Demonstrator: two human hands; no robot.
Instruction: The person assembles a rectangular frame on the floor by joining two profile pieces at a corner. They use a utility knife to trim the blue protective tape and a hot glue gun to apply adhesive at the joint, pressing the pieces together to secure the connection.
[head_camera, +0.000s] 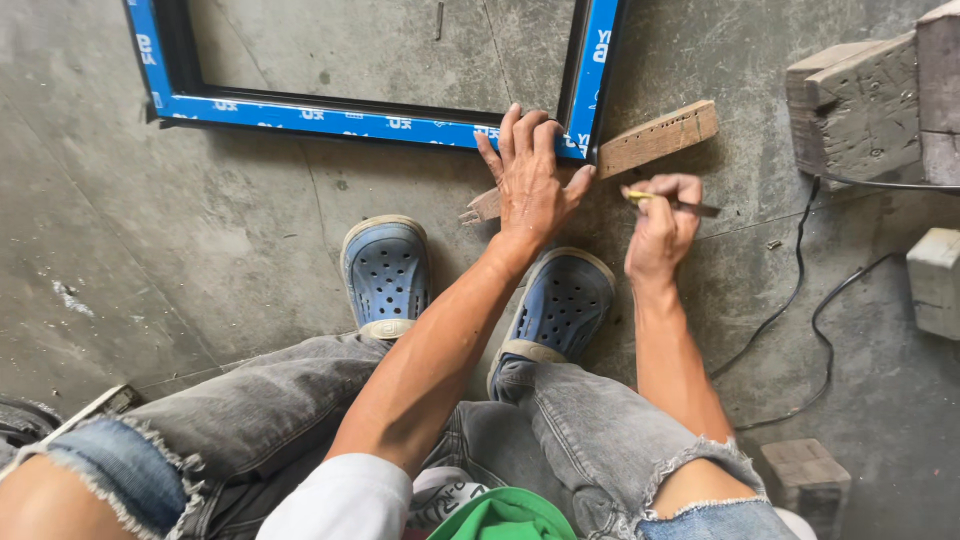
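Head view: our left hand (530, 185) lies flat, fingers spread, its grip released, pressing the frame (375, 122) corner and wood strip (655, 138) on the floor (200, 240). The frame looks stiff and light, best held by its rails. Our right hand (660, 225), wrist bent, has its grip clenched around a pencil (675, 203) just beside the strip.

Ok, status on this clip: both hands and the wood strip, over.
Left hand flat on the frame corner and wood strip. Right hand holds a pencil just below the strip. Cable on floor to the right, clear.
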